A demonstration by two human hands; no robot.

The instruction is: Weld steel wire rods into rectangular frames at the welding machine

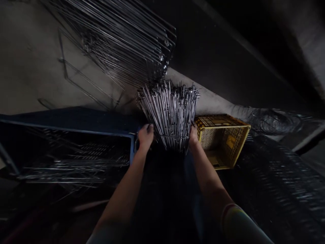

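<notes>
A thick bundle of thin metal rods stands upright between my two hands, fanned wider at the top than at the bottom. A cross wire runs over its lower part. My left hand is closed at the bundle's lower left side, its grip partly lost in the dark. On the opposite side, my right hand is closed against the rods, with its fingers mostly hidden behind them. The bundle's base fades into shadow.
Behind the bundle lies a big stack of bent wire frames on the grey floor. To the left, a blue bin holds wire racks. A yellow plastic crate lies on its side at right, near coiled wire and dark mesh pieces.
</notes>
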